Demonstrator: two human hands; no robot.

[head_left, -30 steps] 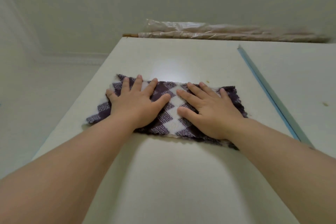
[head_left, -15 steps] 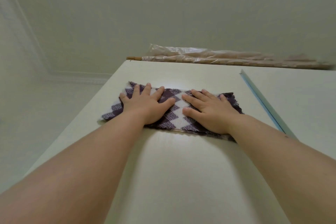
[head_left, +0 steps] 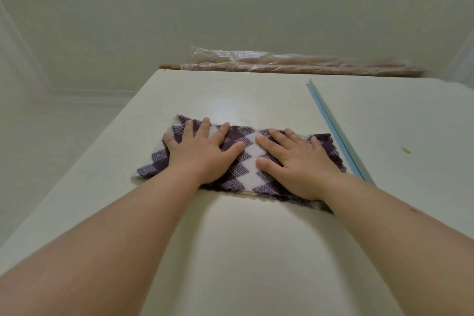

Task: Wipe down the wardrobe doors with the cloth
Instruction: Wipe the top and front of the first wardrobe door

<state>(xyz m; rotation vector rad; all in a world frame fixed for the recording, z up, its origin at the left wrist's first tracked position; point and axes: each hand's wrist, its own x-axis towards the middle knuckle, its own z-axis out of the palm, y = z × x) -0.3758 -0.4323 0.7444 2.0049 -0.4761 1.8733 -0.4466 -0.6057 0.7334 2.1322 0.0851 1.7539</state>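
Note:
A purple and white checked cloth point(head_left: 246, 159) lies flat against the cream wardrobe door point(head_left: 230, 238), seen from below looking up. My left hand point(head_left: 202, 151) presses the cloth's left half with straight, spread fingers. My right hand point(head_left: 295, 164) presses its right half the same way. The two hands lie side by side, thumbs close together. The cloth's right end reaches almost to the blue edge strip point(head_left: 338, 131) between this door and the neighbouring door point(head_left: 410, 123).
Plastic-wrapped long bundles point(head_left: 295, 65) lie on top of the wardrobe, above the doors. A small yellowish speck point(head_left: 406, 150) sits on the right door. The wall and ceiling moulding point(head_left: 84, 96) are to the left.
Both hands pushed the cloth up the door, then brought it back down a little; the cloth now sits nearer the blue strip. The camera tilted upward.

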